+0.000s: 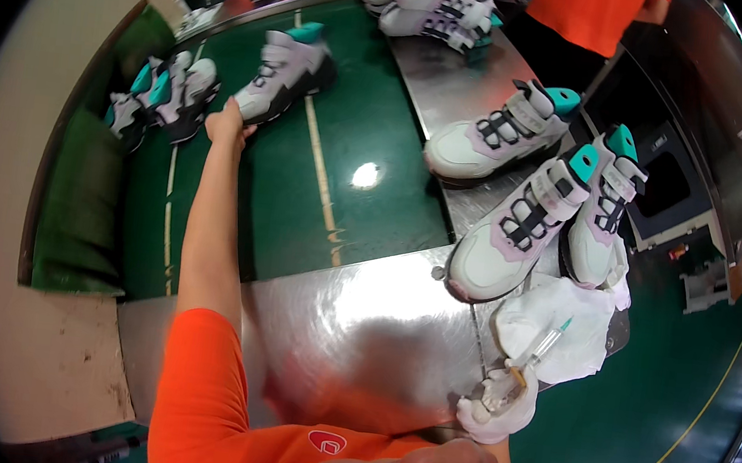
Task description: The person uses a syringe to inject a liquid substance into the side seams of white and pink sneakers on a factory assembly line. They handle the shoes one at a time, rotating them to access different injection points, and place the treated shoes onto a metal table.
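Note:
My left hand [227, 126], bare, stretches far forward over the green belt [382, 132] and grips the toe of a white and lilac sneaker [276, 82] with a turquoise heel tab. The shoe's black sole faces down to the right. Near the table's right edge, my right hand [501, 411] wears a white glove. It is closed round a clear syringe [547, 345] whose green tip points up and away. A white cloth [553, 318] lies under the syringe. Just beyond the cloth stand a white sneaker [518, 230] and another sneaker [597, 221].
A third sneaker [499, 136] stands on the metal side strip, with a pile of shoes [433, 5] farther back. Several sneakers [176, 95] sit at the belt's left by a green curtain [82, 199]. Two people in orange [588, 14] work at the far end.

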Tool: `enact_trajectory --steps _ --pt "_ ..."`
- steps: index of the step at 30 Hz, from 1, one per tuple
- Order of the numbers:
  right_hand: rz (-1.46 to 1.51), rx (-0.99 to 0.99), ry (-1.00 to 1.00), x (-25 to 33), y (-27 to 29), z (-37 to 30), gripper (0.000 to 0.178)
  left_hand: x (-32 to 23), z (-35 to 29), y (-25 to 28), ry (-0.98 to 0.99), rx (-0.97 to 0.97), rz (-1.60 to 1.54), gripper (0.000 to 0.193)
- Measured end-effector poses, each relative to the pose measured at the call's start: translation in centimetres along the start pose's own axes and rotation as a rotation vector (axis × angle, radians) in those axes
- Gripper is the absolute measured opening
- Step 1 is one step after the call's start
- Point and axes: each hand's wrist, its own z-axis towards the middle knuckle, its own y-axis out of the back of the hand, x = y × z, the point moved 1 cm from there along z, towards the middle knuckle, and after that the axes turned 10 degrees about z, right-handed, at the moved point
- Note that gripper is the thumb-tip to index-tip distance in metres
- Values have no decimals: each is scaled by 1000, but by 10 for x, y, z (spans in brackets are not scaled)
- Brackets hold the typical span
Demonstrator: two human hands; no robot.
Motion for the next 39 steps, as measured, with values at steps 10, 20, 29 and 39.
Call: enact_trajectory --steps 10,20,29,39 --pt "224 90 -170 18 10 17 74 -117 -206 -89 -1930 226 906 59" --pt "228 165 -201 42 31 45 76 -148 -333 -203 -3071 270 858 52" --pt "203 88 -41 39 26 34 87 -152 -287 0 -2179 162 1399 62" --pt "124 -87 40 49 4 6 78 -58 -397 271 -1947 330 1183 68"
